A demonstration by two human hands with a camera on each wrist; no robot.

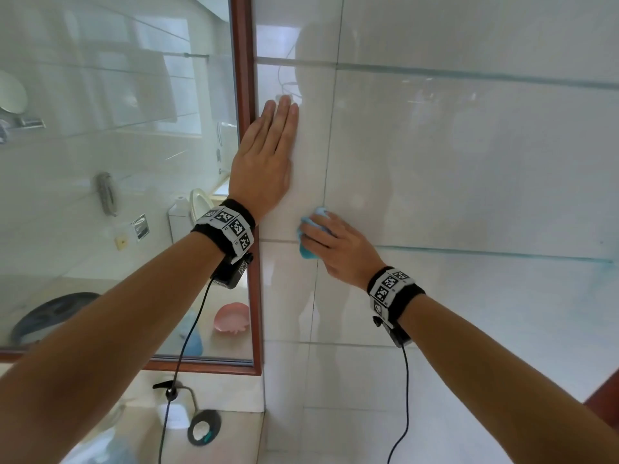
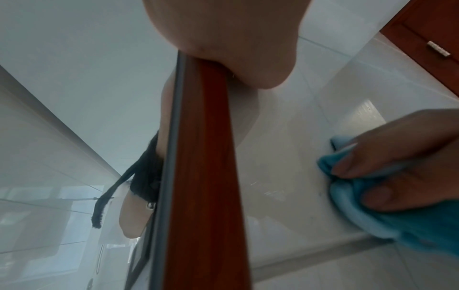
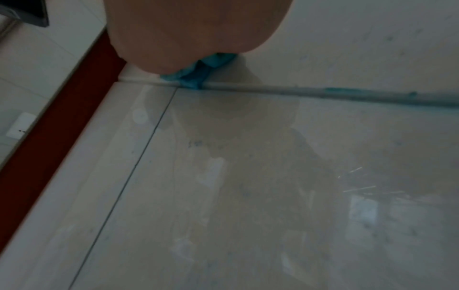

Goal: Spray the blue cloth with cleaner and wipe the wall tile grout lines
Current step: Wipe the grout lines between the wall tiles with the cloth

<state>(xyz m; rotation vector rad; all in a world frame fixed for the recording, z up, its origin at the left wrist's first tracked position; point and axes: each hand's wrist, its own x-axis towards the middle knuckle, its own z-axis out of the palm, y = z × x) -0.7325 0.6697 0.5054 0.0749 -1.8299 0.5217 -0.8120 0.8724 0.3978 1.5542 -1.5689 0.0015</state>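
right hand (image 1: 338,244) grips the bunched blue cloth (image 1: 310,234) against a tile grout line (image 1: 326,155). left hand (image 1: 264,155) lies flat, fingers straight, on the wall tile

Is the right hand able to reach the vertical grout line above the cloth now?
Probably yes: the right hand holds the cloth on that grout line, and the left hand lies beside it, not across it.

Cloth (image 1: 306,251): light blue. Wall tiles (image 1: 469,155): glossy white, grey grout. Frame (image 1: 246,95): red-brown. Wristbands (image 1: 227,226): black, black-and-white square markers. Basin (image 1: 231,318): pink.
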